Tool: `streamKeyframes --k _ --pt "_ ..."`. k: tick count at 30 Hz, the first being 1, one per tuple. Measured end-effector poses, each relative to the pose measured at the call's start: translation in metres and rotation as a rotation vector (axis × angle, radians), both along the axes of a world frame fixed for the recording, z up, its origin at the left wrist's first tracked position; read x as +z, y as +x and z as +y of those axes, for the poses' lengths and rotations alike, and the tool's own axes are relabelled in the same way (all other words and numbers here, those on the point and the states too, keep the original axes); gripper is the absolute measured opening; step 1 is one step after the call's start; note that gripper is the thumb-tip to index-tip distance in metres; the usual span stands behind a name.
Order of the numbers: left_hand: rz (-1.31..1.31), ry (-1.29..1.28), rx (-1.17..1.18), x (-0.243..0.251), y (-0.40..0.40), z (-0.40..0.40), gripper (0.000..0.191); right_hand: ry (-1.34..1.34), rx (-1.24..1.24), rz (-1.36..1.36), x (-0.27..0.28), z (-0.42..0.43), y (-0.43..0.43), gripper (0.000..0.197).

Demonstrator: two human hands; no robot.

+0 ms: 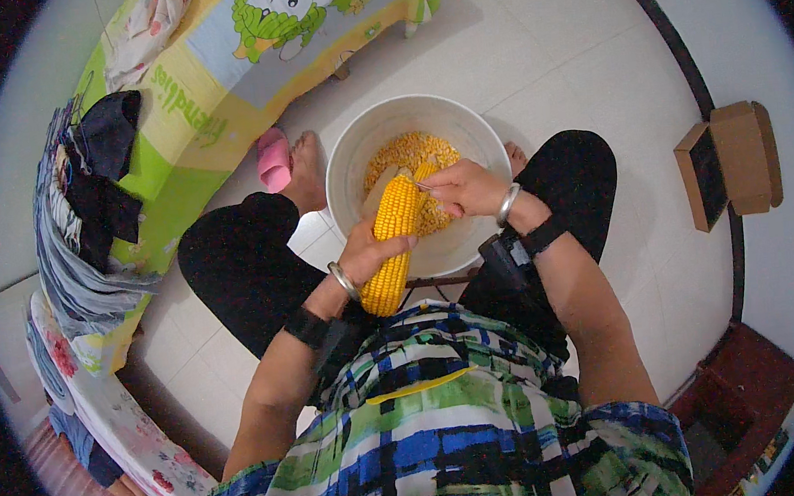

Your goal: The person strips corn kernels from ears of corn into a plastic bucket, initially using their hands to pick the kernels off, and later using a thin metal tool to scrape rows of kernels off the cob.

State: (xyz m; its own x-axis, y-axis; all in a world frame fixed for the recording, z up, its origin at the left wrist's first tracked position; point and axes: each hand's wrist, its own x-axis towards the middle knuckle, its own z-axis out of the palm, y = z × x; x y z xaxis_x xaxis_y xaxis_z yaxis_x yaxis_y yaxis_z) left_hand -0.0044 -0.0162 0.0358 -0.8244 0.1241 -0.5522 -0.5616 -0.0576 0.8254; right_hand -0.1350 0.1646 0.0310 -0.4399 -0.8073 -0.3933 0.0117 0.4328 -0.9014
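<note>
A large ear of yellow corn (396,237) lies in my left hand (368,250), its kernels in full rows and its far tip over a white bucket (421,106). My right hand (469,188) is closed on a thin metal tool (424,186) whose end meets the ear near that tip; the kind of tool is too small to tell. Loose corn kernels (403,151) cover the bottom of the bucket, which stands between my legs. Another yellow cob (426,170) and a pale cob (379,185) rest in there, partly behind the held ear.
Left of me stands a bed with a green and yellow printed cover (196,96), clothes on hangers (93,167) on it. A pink slipper (273,161) lies by my foot. An opened cardboard box (743,158) is at the right wall, dark red furniture (751,388) at lower right.
</note>
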Motion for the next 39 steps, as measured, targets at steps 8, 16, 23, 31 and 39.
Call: streamKeyframes --k 8,16,23,31,39 --pt "-0.153 0.202 -0.069 0.013 -0.001 -0.002 0.042 0.0 0.109 -0.125 0.025 0.016 -0.007 0.025" --pt "-0.174 0.216 -0.106 0.008 0.001 -0.001 0.042 -0.027 0.109 -0.034 0.017 0.016 -0.003 0.022" --pt "-0.155 0.101 -0.032 -0.008 0.003 0.002 0.043 0.155 0.075 0.253 -0.036 -0.011 0.015 0.016" --pt "-0.075 -0.203 -0.087 -0.005 0.001 0.008 0.032 0.236 -0.237 0.209 -0.045 -0.037 0.033 0.022" --pt "-0.224 0.263 0.078 0.01 0.007 0.0 0.042 0.02 -0.417 -0.015 -0.045 -0.033 0.036 0.022"
